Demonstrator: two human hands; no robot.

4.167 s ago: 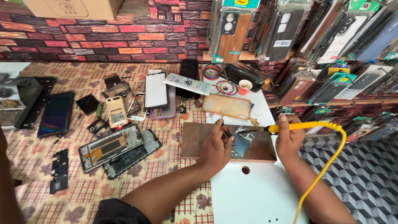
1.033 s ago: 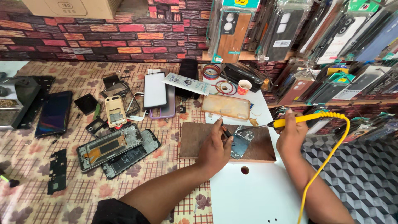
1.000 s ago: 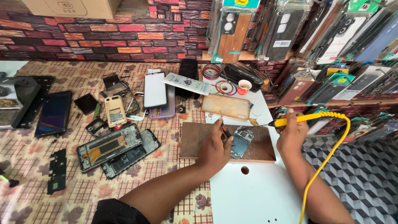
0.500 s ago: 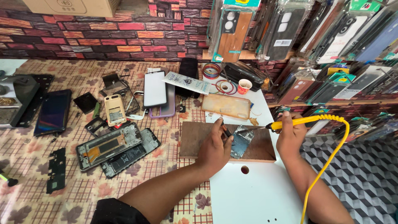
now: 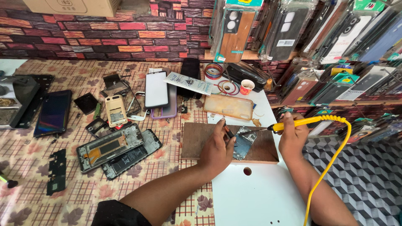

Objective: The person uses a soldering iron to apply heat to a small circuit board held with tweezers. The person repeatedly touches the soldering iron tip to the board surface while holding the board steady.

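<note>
Both hands unmoved; yellow soldering iron tip slightly lower.

Phone repair shop, opened phones on counter, packaged phone cases hanging, soldering iron

Opened phone frames, dark phone, tape rolls, small red cup.

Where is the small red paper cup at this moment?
In the head view, the red cup stands right of centre near the wall, beside the tape rolls.
</note>
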